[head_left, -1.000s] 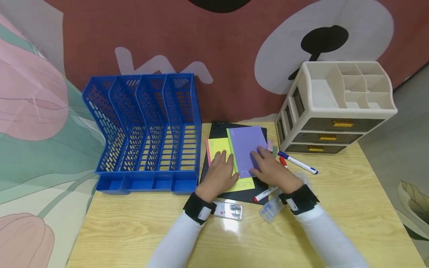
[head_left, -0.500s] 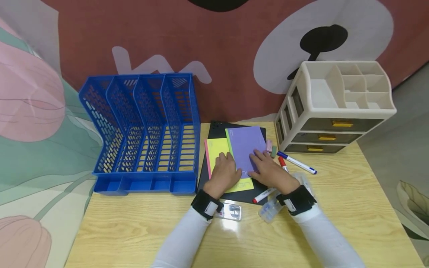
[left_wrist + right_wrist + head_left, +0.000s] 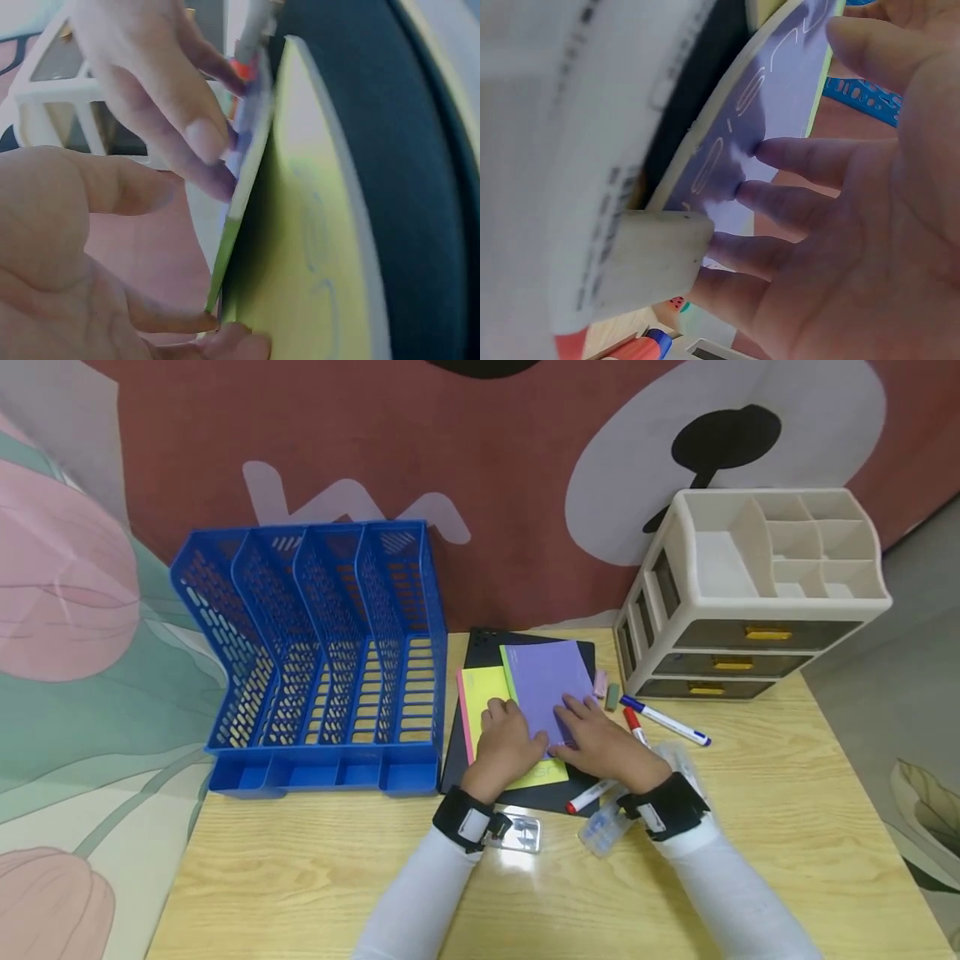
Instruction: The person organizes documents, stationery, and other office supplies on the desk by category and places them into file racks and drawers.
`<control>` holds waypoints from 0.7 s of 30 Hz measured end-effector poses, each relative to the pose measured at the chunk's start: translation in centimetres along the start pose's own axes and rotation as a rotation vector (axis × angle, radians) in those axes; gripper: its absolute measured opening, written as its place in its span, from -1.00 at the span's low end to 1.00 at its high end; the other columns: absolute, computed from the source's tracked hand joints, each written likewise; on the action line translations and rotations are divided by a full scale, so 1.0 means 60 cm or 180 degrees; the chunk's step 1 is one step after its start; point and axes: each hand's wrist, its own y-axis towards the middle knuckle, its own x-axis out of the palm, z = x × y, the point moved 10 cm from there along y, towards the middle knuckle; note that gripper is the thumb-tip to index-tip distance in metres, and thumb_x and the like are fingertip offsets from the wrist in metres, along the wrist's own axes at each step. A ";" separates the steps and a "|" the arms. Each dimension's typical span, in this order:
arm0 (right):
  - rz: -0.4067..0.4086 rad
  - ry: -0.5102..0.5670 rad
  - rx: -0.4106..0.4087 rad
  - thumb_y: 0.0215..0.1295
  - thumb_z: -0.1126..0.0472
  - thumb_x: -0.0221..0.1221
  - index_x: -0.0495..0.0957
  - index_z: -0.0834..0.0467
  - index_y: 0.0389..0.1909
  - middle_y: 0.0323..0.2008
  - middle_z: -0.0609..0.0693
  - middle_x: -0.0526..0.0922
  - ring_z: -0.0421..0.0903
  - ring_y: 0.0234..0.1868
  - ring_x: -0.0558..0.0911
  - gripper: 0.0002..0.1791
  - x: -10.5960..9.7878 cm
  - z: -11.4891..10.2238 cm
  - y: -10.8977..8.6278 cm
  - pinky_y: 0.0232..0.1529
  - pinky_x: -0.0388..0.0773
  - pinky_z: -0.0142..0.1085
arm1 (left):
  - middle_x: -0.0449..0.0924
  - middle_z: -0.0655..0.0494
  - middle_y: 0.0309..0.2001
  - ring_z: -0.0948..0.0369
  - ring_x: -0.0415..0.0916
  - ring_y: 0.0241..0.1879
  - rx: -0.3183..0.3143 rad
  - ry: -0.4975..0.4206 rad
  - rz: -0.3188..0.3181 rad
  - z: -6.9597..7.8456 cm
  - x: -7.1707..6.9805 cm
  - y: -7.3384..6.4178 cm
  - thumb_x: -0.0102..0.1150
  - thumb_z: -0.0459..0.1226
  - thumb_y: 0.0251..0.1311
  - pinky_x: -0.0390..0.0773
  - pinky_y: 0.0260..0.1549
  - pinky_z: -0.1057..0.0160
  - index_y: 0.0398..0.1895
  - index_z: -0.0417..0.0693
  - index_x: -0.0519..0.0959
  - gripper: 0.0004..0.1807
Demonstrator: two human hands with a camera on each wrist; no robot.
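Observation:
A purple notebook [image 3: 547, 681] with a green spine lies partly over a yellow notebook [image 3: 480, 685] that has a pink spine. Both are on a flat black board or folder [image 3: 487, 647]. My left hand [image 3: 508, 739] is over the yellow notebook, and in the left wrist view its fingertips touch the purple notebook's green spine [image 3: 225, 255], with the thumb apart from it. My right hand [image 3: 603, 739] rests its fingertips on the purple cover; the right wrist view shows those fingers spread and nearly straight.
Left stands a blue file rack [image 3: 330, 652]; back right, a white drawer organizer [image 3: 750, 610]. Around the right hand lie a blue marker [image 3: 667, 721], red markers [image 3: 592, 795], small pink [image 3: 600, 683] and green blocks [image 3: 612, 697], and a clear case [image 3: 603, 831]. Another clear case [image 3: 522, 833] lies in front.
My left hand has shifted right, from the yellow notebook toward the purple notebook's spine, its fingers more bent. The purple notebook has slid slightly left. My right hand stays on its cover.

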 end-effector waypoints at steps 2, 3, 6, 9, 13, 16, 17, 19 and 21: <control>0.0027 0.0046 -0.0049 0.33 -0.16 0.10 0.24 0.36 0.39 0.44 0.40 0.14 0.48 0.39 0.05 -0.17 -0.003 -0.001 -0.001 0.30 0.16 0.34 | 0.21 -0.36 0.23 -0.12 0.25 0.15 0.0068 -0.0397 -0.0006 0.002 -0.003 0.001 0.14 -0.06 0.18 0.53 0.03 -0.02 0.31 -0.54 0.17 -0.17; 0.0029 0.0090 -0.0053 0.33 -0.17 0.09 0.23 0.37 0.39 0.44 0.41 0.13 0.48 0.39 0.05 -0.17 -0.005 -0.001 -0.002 0.30 0.16 0.35 | 0.20 -0.39 0.26 -0.13 0.26 0.18 0.0088 -0.0600 -0.0024 0.003 -0.004 0.001 0.14 -0.09 0.19 0.50 0.11 -0.04 0.33 -0.55 0.13 -0.17; 0.0006 0.0208 -0.0044 0.35 -0.20 0.06 0.19 0.36 0.41 0.46 0.39 0.10 0.45 0.41 0.02 -0.14 -0.003 0.000 -0.002 0.34 0.11 0.32 | 0.29 -0.41 0.25 -0.09 0.38 0.14 0.0141 -0.1278 -0.0079 0.006 -0.005 0.003 0.11 -0.22 0.22 0.51 0.12 -0.04 0.39 -0.50 0.01 -0.18; 0.0007 0.0301 -0.0063 0.36 -0.20 0.06 0.17 0.34 0.43 0.47 0.37 0.08 0.43 0.42 0.01 -0.15 -0.002 -0.002 -0.002 0.36 0.09 0.29 | 0.48 -0.37 0.09 0.00 0.56 -0.09 0.0151 -0.1808 -0.0074 0.005 -0.007 0.003 0.08 -0.35 0.22 0.65 -0.13 0.03 0.44 -0.41 -0.07 -0.20; 0.0034 0.0366 -0.0101 0.35 -0.18 0.07 0.20 0.31 0.42 0.47 0.36 0.10 0.42 0.41 0.06 -0.17 -0.006 -0.006 -0.001 0.36 0.12 0.28 | 0.58 -0.35 -0.09 0.03 0.61 -0.30 0.0096 -0.1986 0.0034 -0.001 -0.008 0.003 0.04 -0.45 0.22 0.67 -0.36 0.07 0.43 -0.34 -0.08 -0.23; 0.0033 0.0392 -0.0129 0.34 -0.17 0.09 0.23 0.29 0.41 0.47 0.33 0.13 0.38 0.41 0.11 -0.20 -0.009 -0.010 -0.001 0.35 0.16 0.26 | 0.59 -0.37 -0.11 0.01 0.61 -0.28 0.0020 -0.1988 0.0142 -0.007 -0.008 0.004 0.03 -0.48 0.23 0.66 -0.32 0.05 0.40 -0.30 -0.06 -0.28; 0.0031 0.0397 -0.0138 0.34 -0.17 0.09 0.24 0.27 0.41 0.47 0.31 0.14 0.34 0.42 0.12 -0.21 -0.010 -0.011 -0.001 0.35 0.17 0.25 | 0.59 -0.37 -0.11 0.01 0.62 -0.27 -0.0001 -0.1999 0.0182 -0.009 -0.010 0.004 0.03 -0.49 0.23 0.67 -0.31 0.05 0.38 -0.28 -0.05 -0.30; 0.0036 0.0406 -0.0157 0.35 -0.16 0.09 0.25 0.24 0.41 0.47 0.28 0.15 0.28 0.43 0.14 -0.23 -0.013 -0.013 -0.001 0.35 0.20 0.23 | 0.60 -0.37 -0.09 0.01 0.62 -0.24 0.0009 -0.2022 0.0306 -0.013 -0.016 0.004 0.03 -0.52 0.21 0.66 -0.25 0.03 0.33 -0.27 0.00 -0.34; 0.0066 0.0450 -0.0164 0.35 -0.13 0.10 0.27 0.20 0.41 0.48 0.24 0.17 0.22 0.44 0.16 -0.26 -0.016 -0.012 -0.001 0.35 0.23 0.20 | 0.59 -0.36 -0.02 0.01 0.63 -0.20 0.0037 -0.2133 0.0372 -0.014 -0.020 0.003 0.00 -0.55 0.20 0.66 -0.19 0.02 0.31 -0.25 0.01 -0.37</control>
